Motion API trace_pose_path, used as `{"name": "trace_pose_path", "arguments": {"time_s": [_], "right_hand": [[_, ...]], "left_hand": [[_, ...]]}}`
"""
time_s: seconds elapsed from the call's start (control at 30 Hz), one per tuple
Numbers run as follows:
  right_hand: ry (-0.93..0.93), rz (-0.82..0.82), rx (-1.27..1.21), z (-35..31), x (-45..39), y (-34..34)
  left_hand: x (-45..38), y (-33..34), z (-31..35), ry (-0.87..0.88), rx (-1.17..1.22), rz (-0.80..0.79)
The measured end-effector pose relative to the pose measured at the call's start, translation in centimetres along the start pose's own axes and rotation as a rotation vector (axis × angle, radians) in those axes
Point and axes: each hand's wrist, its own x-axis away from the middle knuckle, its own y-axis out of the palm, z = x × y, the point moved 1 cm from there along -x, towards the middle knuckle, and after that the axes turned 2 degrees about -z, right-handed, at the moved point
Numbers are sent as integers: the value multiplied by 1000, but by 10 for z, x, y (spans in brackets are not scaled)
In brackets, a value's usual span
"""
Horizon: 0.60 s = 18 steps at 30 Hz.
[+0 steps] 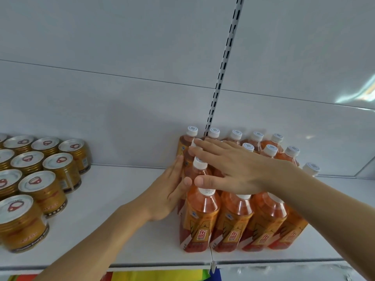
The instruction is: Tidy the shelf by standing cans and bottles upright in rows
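Observation:
Several orange drink bottles [200, 218] with white caps stand upright in rows on the right half of the white shelf [121, 199]. My left hand [168, 191] lies flat with fingers apart against the left side of the bottle block, touching the second bottle of the left column. My right hand [233, 169] is spread flat over the caps of the front and middle bottles, its thumb near the left hand's thumb. Neither hand grips anything. Several gold cans [46, 191] with silver pull-tab lids stand upright in rows on the left.
A slotted upright rail [221, 74] runs up the white back panel behind the bottles. Bare shelf lies between cans and bottles. The shelf's front edge [162, 265] runs along the bottom, with coloured packaging [158, 276] below it.

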Motion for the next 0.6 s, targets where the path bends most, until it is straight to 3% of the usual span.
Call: {"name": "trace_pose_path", "arguments": {"time_s": [0.3,0.6], "right_hand": [[6,-13,-4,5,-3,-1],[16,7,-22,5,-4,5]], "left_hand": [[-49,-32,-14,41,-226,35],[-55,-31,-17,40,-192,14]]}}
